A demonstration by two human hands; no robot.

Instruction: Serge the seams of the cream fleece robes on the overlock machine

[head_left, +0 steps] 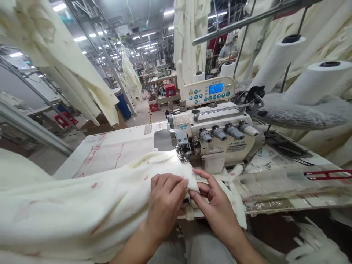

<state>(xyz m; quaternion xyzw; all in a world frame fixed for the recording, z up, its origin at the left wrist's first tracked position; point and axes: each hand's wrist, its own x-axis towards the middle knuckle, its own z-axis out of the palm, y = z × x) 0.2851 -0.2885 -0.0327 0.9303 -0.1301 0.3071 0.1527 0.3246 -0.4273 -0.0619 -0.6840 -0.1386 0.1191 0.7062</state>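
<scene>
Cream fleece fabric (115,194) with small reddish marks spreads from the left across the table to the overlock sewing machine (217,135). Its far edge lies at the presser foot (183,150). My left hand (167,198) rests on the fabric just in front of the foot, fingers bent and pressed together on the cloth. To its right, my right hand (211,201) pinches the fabric's right edge between thumb and fingers. The needle area is partly hidden by the foot and the cloth.
Red thread snips (327,175) lie at the table's right. Large white thread cones (277,62) stand behind the machine, near its control panel (209,91). Cream fabric pieces (82,84) hang at the left. Fabric scraps (319,238) are heaped below the table edge at right.
</scene>
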